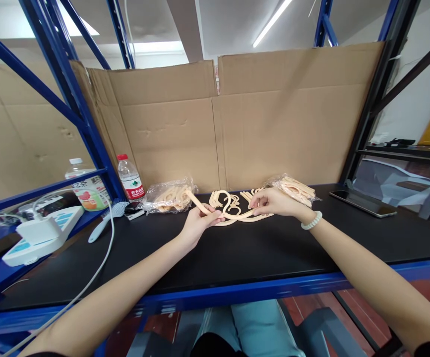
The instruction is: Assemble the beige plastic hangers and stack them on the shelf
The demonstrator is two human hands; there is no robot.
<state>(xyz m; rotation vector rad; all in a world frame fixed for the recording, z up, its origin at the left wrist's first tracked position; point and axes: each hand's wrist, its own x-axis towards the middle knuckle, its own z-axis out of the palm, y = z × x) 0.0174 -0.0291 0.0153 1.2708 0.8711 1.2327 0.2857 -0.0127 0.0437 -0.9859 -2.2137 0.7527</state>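
Note:
My left hand (197,225) is closed round a pale, wood-coloured curved piece (197,202), thumb on top, its straight end pointing up and left. A hooked part (229,199) of the same pale material rises beside my fingertips. My right hand (274,202) pinches at the right end of the joined pale strips; its fingers partly hide what they grip. Under and behind the hands lie several loose curved pieces (234,202) and short strips (245,197) on the black tabletop (215,258).
Clear bags of pale pieces lie left (170,196) and right (296,188). A red-capped water bottle (130,178), a brush (106,218) and a power strip (47,235) with a white cable stand left. A phone (363,202) lies right. Cardboard (170,124) walls the back.

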